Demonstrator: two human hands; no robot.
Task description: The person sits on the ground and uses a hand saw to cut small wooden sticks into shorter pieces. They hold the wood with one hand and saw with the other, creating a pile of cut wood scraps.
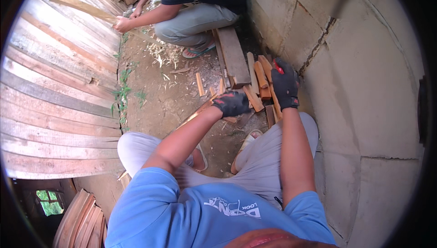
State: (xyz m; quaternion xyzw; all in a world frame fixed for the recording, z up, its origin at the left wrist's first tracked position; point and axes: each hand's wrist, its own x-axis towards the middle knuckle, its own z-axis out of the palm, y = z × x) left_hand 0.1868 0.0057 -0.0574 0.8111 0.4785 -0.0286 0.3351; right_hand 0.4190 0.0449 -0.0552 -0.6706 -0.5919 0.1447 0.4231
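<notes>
My left hand (231, 103), in a black glove with red marks, hangs over the ground between my knees with its fingers curled. A long pale wooden strip (193, 117) runs beneath that wrist; whether I grip it is hidden. A grey smear of motion shows just beyond the fingers. To the right, my right hand (286, 86), gloved alike, is closed beside the wall, with a small red patch at its fingers. What it holds, if anything, I cannot make out. Short split wood pieces (261, 75) lie beside it, and one piece (253, 98) slants next to my left hand.
A thick wooden beam (233, 57) lies ahead. Beyond it a person (195, 18) crouches, both hands on a long board (82, 6). A cracked block wall (350, 88) rises at right, a plank wall (59, 111) at left. Shavings (164, 53) litter the dirt.
</notes>
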